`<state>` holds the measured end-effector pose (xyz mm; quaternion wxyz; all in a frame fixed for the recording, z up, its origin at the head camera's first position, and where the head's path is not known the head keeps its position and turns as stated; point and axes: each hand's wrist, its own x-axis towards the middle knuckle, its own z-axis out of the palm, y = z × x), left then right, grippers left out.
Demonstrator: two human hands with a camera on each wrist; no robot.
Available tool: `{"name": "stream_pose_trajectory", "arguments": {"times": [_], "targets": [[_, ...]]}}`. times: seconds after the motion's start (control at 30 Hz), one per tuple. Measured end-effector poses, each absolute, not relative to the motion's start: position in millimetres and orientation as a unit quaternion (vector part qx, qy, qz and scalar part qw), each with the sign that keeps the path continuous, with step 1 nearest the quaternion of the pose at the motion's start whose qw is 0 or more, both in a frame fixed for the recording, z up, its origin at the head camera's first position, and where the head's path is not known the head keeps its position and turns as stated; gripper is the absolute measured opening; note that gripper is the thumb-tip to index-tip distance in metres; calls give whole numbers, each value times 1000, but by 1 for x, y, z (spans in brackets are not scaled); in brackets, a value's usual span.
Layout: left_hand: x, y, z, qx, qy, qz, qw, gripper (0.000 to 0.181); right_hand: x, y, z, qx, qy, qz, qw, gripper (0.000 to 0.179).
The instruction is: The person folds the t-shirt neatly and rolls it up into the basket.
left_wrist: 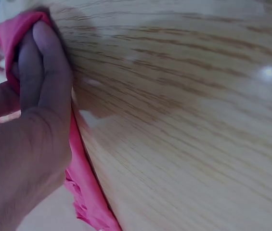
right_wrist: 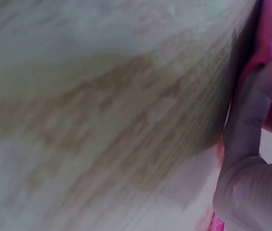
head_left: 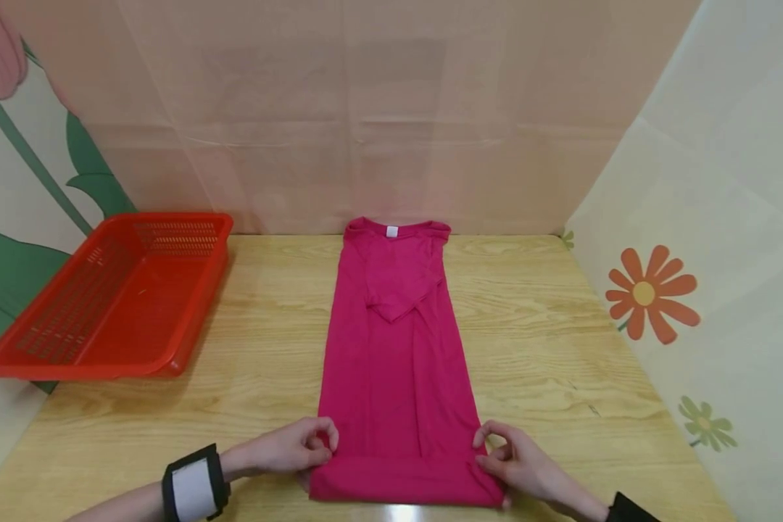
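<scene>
A magenta shirt point(head_left: 391, 377) lies lengthwise on the table, its sides and sleeves folded in to a long strip. Its neckline, with a small white label point(head_left: 392, 231), is at the far end. At the near end a band of cloth is folded up over itself. My left hand point(head_left: 300, 446) grips the left end of this band; in the left wrist view, fingers point(left_wrist: 54, 67) of that hand reach into the fold. Opposite it, my right hand point(head_left: 518, 460) holds the right end, its thumb and index finger curled at the cloth. The right wrist view shows those fingers point(right_wrist: 246, 118) along the pink edge.
A red plastic basket point(head_left: 192, 330) with slotted sides stands at the left of the wooden table point(head_left: 528, 326). A pinkish sheet point(head_left: 391, 130) hangs behind the table, and a flower-printed panel point(head_left: 724, 217) borders its right side.
</scene>
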<state>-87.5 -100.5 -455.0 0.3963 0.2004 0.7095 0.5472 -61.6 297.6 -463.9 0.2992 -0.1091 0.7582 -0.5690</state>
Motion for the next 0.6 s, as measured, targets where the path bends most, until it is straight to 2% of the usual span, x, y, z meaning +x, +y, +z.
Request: {"name": "stream_pose_trajectory", "arguments": {"times": [0.23, 0.5, 0.6], "targets": [[-87, -98, -458, 218, 776, 490, 333, 6, -61, 296, -466, -108, 790, -544, 262, 16], [-87, -98, -455, 238, 792, 467, 313, 6, -62, 294, -465, -89, 808, -516, 270, 10], [-88, -98, -456, 232, 797, 459, 317, 7, -62, 294, -467, -98, 809, -522, 253, 11]]}}
